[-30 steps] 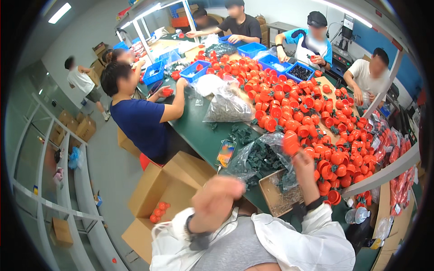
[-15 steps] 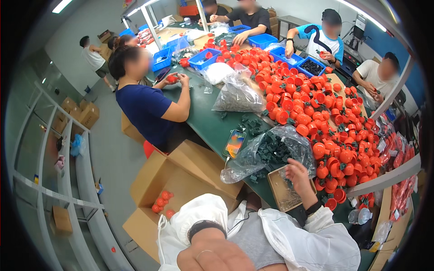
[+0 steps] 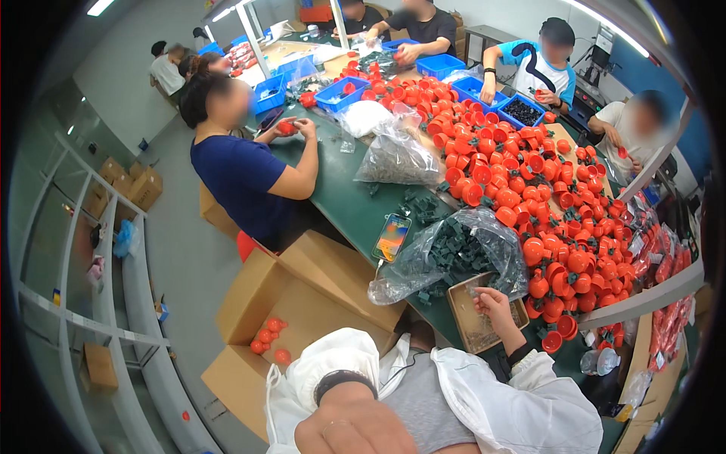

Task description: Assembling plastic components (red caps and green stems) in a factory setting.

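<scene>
Right hand (image 3: 496,309) shifted bodyward over tan rectangular tray (image 3: 457,321); fingers nearly together, hold unclear. Left hand (image 3: 355,430): grip hidden. Bumping the rim could tip the tray.

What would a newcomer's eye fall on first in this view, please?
Most likely the big heap of glossy red, cup-shaped parts, spread across the right of the green table. Beside it, nearer the wearer, lies a clear bag of dark green pieces, with the right hand by a shallow tray. An open cardboard box stands at lower left.
</scene>
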A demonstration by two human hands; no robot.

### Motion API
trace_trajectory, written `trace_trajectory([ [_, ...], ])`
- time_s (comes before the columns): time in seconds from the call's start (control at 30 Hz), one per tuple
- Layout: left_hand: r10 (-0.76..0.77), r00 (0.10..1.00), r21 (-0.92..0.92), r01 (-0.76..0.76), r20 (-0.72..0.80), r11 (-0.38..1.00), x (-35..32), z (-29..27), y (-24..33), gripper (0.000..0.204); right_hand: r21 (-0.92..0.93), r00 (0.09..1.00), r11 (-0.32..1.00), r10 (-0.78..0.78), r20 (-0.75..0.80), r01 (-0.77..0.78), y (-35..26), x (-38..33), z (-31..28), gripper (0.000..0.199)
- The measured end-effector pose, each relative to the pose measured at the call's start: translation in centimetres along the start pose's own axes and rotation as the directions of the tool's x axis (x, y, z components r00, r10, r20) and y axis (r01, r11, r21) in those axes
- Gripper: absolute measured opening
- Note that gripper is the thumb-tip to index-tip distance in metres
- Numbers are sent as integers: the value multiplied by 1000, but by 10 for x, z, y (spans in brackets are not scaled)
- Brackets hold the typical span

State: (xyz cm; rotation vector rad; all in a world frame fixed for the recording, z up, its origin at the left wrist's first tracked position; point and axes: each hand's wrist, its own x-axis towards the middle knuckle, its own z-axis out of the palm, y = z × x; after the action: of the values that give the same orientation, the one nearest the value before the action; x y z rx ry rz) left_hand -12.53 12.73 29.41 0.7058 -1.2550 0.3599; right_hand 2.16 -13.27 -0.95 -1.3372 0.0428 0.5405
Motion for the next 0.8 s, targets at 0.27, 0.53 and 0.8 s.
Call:
trace_trajectory([
  [0.27,51,996,120,-42,-79,992,-9,-2,4,11,-109,1000,994,11,-11,-12,11,-1,-5,24],
  [0.53,59,991,214,-32,-118,976,-20,7,13,13,-399,991,914,-114,-69,77,37,7,-20,21],
  [0.8,-144,627,465,695,-766,549,-165,-32,20,16,-939,939,260,-314,138,225,27,4,-2,30],
])
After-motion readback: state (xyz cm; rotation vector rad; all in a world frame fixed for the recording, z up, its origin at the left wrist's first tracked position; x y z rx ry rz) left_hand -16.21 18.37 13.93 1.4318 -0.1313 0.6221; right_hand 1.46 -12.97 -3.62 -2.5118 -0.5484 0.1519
